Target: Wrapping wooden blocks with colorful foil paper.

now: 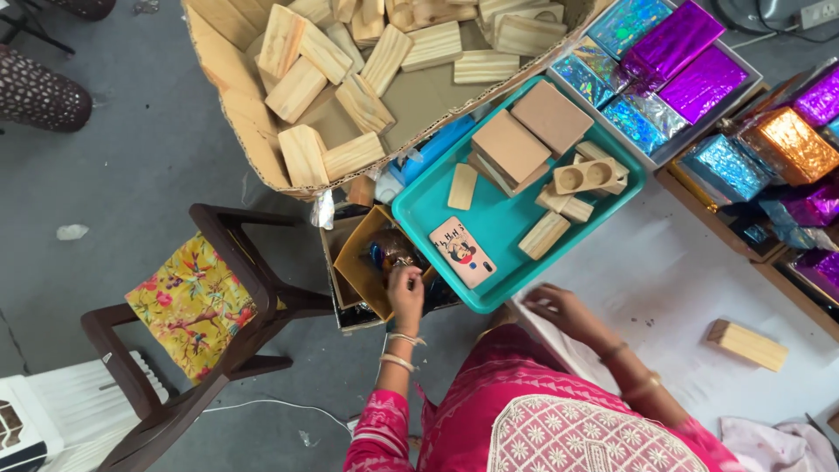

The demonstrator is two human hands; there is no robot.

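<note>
The person's left hand (405, 293) reaches down into a small mustard-yellow box (363, 262) that sits below the near corner of the teal tray, its fingers pinched around a small shiny item (391, 252) with blue and amber glints; what that item is cannot be told. The right hand (559, 310) rests on the near left edge of the white worktop (664, 280), fingers curled loosely on the white covering, and it appears to hold nothing.

Judging by how things lie, the work looks well short of finished. The teal plastic tray (419, 214) holds unwrapped pieces: flat brown boards, pale wooden blocks, a block with two round hollows (584, 177) and a printed card (462, 252). One bare wooden block (747, 344) lies alone toward the right edge of the worktop. Behind the tray, a large cardboard box (236, 105) is heaped with plain, grainy pine blocks. Along the far right side stand boxes wrapped in crinkled holographic foil (690, 83), purple, blue and orange, which look complete.

A dark wooden chair with a yellow floral cushion (188, 301) stands on the grey floor at left.
</note>
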